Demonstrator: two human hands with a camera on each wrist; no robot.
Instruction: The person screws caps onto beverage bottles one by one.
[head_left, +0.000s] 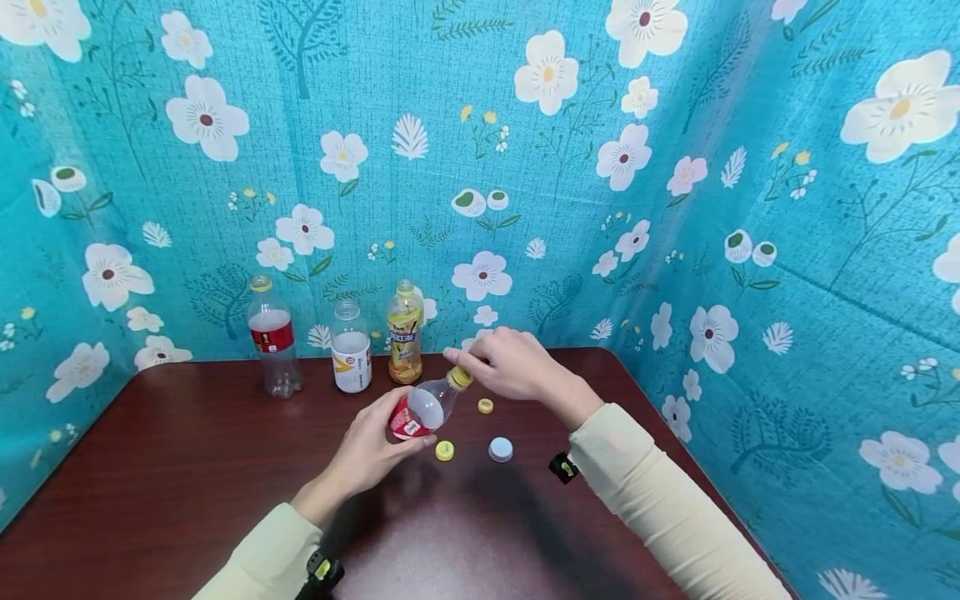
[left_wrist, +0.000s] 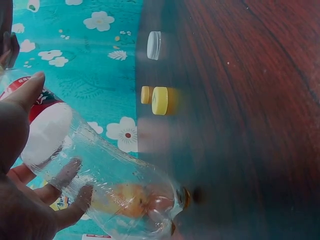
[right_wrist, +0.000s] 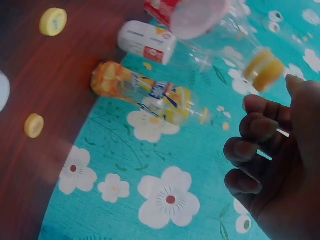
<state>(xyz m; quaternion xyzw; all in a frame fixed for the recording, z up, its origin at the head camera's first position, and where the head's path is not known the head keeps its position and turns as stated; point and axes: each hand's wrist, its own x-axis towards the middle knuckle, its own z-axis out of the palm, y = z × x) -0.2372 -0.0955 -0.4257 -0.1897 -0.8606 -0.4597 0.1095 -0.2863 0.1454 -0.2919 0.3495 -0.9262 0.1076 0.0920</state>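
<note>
My left hand [head_left: 367,446] grips a clear plastic bottle [head_left: 438,400] with a red label, tilted with its neck up to the right. A yellow cap [right_wrist: 263,70] sits on the bottle's mouth. Beside that cap is my right hand [head_left: 517,364], its fingers loosely bent; in the right wrist view a small gap shows between the fingertips [right_wrist: 252,105] and the cap. In the left wrist view the clear lower part of the bottle [left_wrist: 120,175] shows past the left fingers. Below the bottle lie a yellow cap [head_left: 445,451], a smaller orange-yellow cap [head_left: 485,406] and a white cap [head_left: 500,449].
Along the back of the dark wooden table [head_left: 187,467] stand three uncapped bottles: a red-labelled clear one [head_left: 273,337], a white-labelled one [head_left: 351,350] and a yellow-orange one [head_left: 405,333]. A blue flowered curtain [head_left: 420,183] hangs behind and at the right.
</note>
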